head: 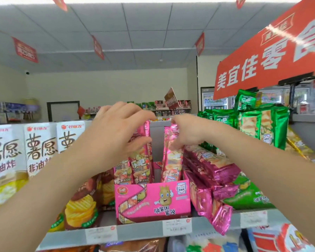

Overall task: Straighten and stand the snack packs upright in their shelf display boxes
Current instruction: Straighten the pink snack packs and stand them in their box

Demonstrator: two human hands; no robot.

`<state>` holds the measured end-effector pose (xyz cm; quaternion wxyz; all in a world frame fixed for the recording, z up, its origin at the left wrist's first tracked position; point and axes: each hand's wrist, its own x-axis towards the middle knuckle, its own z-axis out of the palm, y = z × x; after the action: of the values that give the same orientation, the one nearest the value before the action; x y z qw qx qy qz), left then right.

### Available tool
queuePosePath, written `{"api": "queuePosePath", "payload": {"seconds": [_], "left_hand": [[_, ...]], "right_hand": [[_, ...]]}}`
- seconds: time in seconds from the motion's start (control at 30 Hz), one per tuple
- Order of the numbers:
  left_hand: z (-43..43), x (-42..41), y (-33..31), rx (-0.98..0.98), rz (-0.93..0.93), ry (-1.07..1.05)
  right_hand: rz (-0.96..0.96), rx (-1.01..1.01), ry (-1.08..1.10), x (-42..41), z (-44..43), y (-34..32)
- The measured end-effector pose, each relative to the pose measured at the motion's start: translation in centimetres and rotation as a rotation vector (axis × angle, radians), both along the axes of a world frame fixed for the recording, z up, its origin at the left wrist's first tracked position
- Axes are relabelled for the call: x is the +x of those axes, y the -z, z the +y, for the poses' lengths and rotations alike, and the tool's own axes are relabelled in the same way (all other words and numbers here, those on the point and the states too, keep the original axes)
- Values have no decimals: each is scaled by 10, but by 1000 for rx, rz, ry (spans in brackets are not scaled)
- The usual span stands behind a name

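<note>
**Figure: standing snack packs upright.** On the shelf (140, 232), in the pink display box (153, 200), I am setting pink packs on end.

My left hand (116, 131) is curling fingers and thumb round the tall packs (141, 164) at the box's left side. My right hand (187, 131) is pinching the top of a single pack (172, 160) at the right side, which is tilting slightly, with a gap showing between the two. I am judging that the single pack needs easing left against the others, with its bottom seated on the box floor. White cartons (40, 148) are standing to the left and green packs (262, 124) to the right. A pile of loose pink packs (211, 170) is lying beside the box's right wall and spilling over the shelf edge, likely crowding my right arm.
</note>
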<state>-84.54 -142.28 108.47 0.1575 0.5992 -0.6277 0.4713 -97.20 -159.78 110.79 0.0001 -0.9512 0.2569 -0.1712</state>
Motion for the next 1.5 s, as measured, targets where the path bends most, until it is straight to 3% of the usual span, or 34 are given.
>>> {"api": "queuePosePath", "payload": {"seconds": [0.1,0.23,0.3,0.5,0.6,0.83,0.93,1.07,1.33,1.5], "left_hand": [[-3,-5,7,-15,-20,32],[-5,-13,17,-33,21,61],[-5,-15,20,-64,40,64],[-8,-26,29,-157,-2,48],[-13,-40,44,-190,-40,131],[-36,-98,61,-112,424,325],[-40,-100,67,-133,428,379],[-44,-100,69,-191,447,464],[-42,-104,70,-259,656,570],[-40,-105,65,-234,886,686]], "right_hand": [[-306,257,-226,-14,6,-4],[-394,668,-448,-34,13,9],[-499,670,-497,-42,15,13],[-1097,647,-611,-64,22,10],[-1250,625,-670,-70,26,12],[-1531,1019,-973,-81,34,4],[-1505,1070,-933,-81,36,9],[-1343,941,-752,-75,43,20],[-1123,880,-736,-69,48,39],[-984,874,-788,-71,47,48]]}}
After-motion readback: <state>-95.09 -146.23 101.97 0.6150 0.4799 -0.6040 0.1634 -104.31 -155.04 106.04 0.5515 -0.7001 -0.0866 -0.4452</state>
